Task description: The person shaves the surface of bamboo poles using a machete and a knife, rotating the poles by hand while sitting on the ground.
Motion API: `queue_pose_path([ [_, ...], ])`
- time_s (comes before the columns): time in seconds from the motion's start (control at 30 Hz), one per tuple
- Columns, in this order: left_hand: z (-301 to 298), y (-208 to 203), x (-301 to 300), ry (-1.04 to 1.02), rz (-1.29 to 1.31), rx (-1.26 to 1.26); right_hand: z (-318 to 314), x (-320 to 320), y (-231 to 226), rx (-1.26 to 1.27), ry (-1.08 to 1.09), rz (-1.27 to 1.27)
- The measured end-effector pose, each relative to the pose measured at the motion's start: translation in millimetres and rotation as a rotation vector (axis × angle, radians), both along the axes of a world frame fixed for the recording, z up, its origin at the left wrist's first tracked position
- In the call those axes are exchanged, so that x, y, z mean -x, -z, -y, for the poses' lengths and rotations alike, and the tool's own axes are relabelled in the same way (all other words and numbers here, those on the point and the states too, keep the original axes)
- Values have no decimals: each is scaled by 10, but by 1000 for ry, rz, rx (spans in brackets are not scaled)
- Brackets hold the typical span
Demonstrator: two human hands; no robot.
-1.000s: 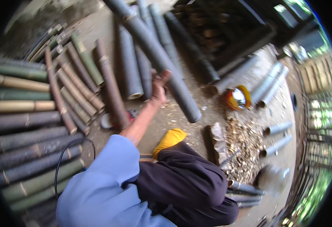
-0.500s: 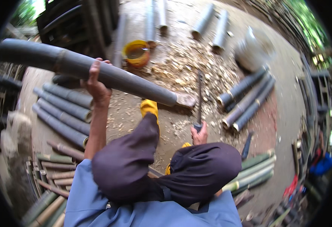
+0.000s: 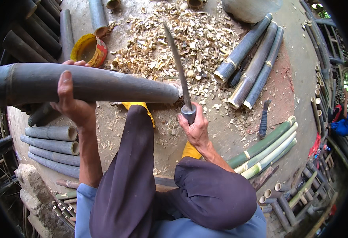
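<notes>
A thick dark grey bamboo pole [image 3: 122, 85] lies nearly level across the left half of the view, its far left part running out of the frame. My left hand [image 3: 72, 99] is wrapped round it from below, thumb on the near side. The pole's right end has a pale cut tip, partly hidden behind the knife. In my right hand [image 3: 197, 126] is a long machete [image 3: 178, 63], gripped by its dark round handle with the blade pointing up and slightly left. The blade's lower part stands beside the pole's cut end; whether they touch I cannot tell.
Pale wood chips [image 3: 158, 43] cover the ground ahead, by a yellow-and-red tub [image 3: 96, 51]. Dark bamboo lengths [image 3: 247, 75] lie at right, grey ones [image 3: 51, 144] at left. A dark-handled tool [image 3: 263, 121] lies near green bamboo pieces [image 3: 269, 144]. A rough stone [image 3: 33, 186] stands lower left.
The bamboo pole has swung from slanting down rightward to nearly level. My right hand and the machete have risen, the blade now leaning left. The whole view has shifted.
</notes>
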State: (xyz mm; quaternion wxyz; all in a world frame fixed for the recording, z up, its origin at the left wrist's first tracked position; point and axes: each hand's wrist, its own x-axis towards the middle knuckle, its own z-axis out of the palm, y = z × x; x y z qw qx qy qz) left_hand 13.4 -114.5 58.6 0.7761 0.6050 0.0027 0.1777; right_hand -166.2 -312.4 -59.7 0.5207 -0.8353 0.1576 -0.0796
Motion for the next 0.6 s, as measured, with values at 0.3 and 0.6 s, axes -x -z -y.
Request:
queue_pose_path([
  [0.3,327,-114,2,101,15,-23,73,-221,449,-62,4,-290],
  [0.6,545,-211,72,100,-34,-201,129,-204,290,58,-37,-41],
])
